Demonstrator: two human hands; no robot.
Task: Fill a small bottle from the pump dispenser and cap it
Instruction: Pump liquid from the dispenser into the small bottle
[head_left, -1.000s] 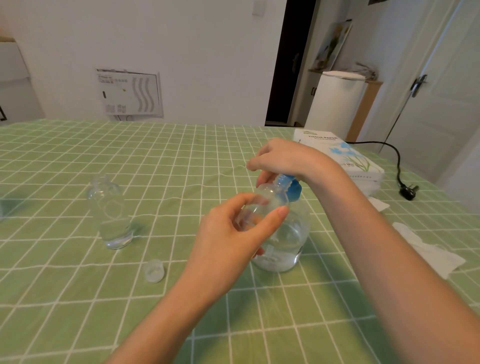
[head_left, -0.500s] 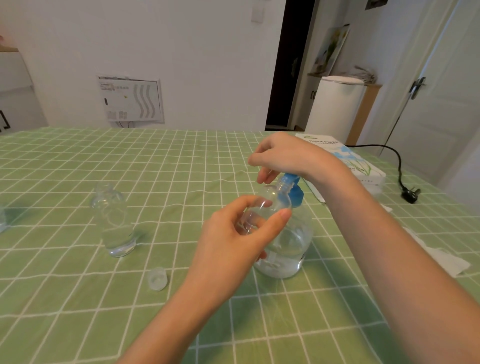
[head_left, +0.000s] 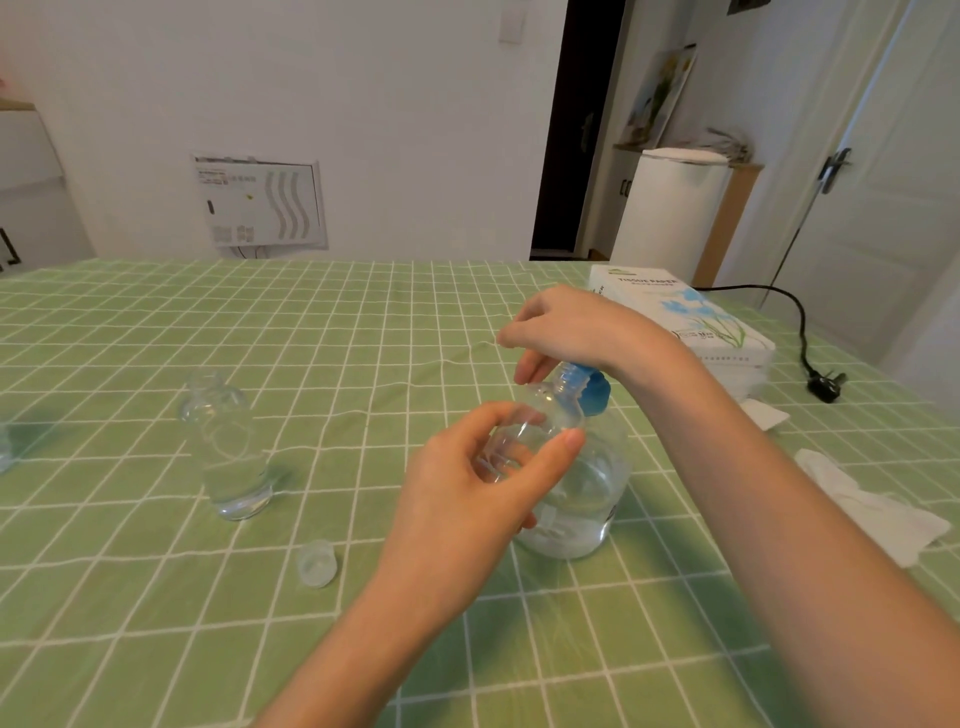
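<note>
A green checked cloth covers the table. At its far right lies a white tissue box, and nearer on the right a crumpled tissue. The clear dispenser stands right of the middle, with some liquid at its bottom and a blue pump on top.

The right hand lies over the pump from above. Its fingers are bent downward in front of it, but the top of the pump is hidden under the wrist, so I cannot tell if they grip it.

The left hand holds the small bottle in front of the dispenser, thumb on one side and curled fingers on the other. The bottle is tilted, its open mouth just beside the pump.

A second bottle stands upright at the left, partly filled and uncapped. A small clear cap lies on the cloth between it and the left arm.
</note>
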